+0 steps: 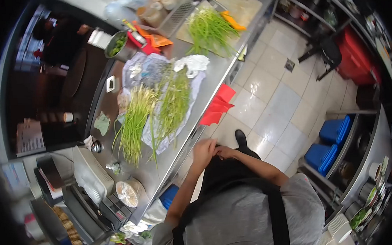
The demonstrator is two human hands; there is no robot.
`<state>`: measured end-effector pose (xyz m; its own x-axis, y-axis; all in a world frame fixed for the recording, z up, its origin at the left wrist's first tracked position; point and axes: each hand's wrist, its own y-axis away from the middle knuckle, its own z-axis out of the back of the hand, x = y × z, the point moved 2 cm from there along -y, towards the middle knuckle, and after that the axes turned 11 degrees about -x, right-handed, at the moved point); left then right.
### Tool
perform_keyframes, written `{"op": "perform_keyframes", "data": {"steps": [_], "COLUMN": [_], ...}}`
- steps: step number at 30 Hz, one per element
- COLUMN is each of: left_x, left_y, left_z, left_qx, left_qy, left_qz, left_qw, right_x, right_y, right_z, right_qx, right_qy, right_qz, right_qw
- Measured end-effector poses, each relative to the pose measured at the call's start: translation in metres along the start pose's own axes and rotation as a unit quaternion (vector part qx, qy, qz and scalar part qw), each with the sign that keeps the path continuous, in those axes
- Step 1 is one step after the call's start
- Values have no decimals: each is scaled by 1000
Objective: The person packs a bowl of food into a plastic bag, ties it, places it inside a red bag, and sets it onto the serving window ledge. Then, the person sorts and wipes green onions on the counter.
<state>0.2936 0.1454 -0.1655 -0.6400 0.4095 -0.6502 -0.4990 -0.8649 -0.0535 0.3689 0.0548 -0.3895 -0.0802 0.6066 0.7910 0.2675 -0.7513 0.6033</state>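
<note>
My left hand [204, 150] and my right hand [224, 152] meet in front of my waist, over the black apron [223, 176]. Both have curled fingers that almost touch; whatever lies between them is too small or hidden to make out. Beyond the left hand, a red cloth [218, 105] hangs at the edge of the steel counter [189, 138]. On that counter lie a bunch of spring onions [137, 119] and a bundle of thin green stalks [173, 103], partly on a pale cloth [197, 87].
More spring onions [209, 31] and a yellow-orange object [231, 21] lie by a cutting board [238, 5]. A metal pot [120, 46] holds greens. Blue bins [322, 156], a black stool [327, 55] and a red container [356, 56] stand across the tiled floor [270, 101].
</note>
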Motion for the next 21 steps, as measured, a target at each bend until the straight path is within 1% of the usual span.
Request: {"op": "perform_keyframes", "data": {"steps": [1, 3, 5, 6, 8, 9, 10, 11, 12, 15, 16, 18, 19, 21], "left_x": [30, 60, 108, 137, 185, 194, 201, 196, 191, 190, 196, 188, 186, 228], "left_y": [-14, -49, -82, -90, -98, -99, -101, -101, -98, -95, -95, -94, -95, -96], "left_z": [-42, -94, -131, -152, -189, -201, -210, -216, -220, -222, -218, -208, -202, -192], "left_qx": [46, -48, 22, 34, 56, 99, 141, 183, 203, 141, 86, -68, -147, -117], "left_qy": [21, -81, -71, -120, -219, -238, -256, -276, -319, -274, -200, -203, -201, -226], "left_qz": [-12, -58, 95, 117, 157, 170, 182, 197, 198, 134, 106, 66, 41, 129], "left_qw": [999, 994, 993, 985, 961, 951, 939, 923, 904, 942, 970, 975, 968, 958], "right_x": [-6, -60, -91, -103, -128, -139, -142, -142, -142, -150, -146, -136, -133, -129], "right_y": [10, 10, 20, 22, 15, 10, 3, -2, -4, -17, -18, -14, -12, -14], "right_z": [9, 4, -3, -10, -30, -39, -44, -46, -53, -72, -73, -65, -63, -60], "right_qx": [-38, -157, -249, -290, -271, -258, -239, -215, -188, -271, -272, -278, -280, -286], "right_qy": [24, -49, 68, 127, 70, 43, 11, -21, -54, -48, -80, -135, -143, -158], "right_qz": [-50, -46, 13, 40, -50, -92, -114, -136, -158, -134, -139, -149, -152, -154], "right_qw": [998, 985, 966, 948, 959, 961, 964, 967, 968, 952, 949, 939, 937, 932]}}
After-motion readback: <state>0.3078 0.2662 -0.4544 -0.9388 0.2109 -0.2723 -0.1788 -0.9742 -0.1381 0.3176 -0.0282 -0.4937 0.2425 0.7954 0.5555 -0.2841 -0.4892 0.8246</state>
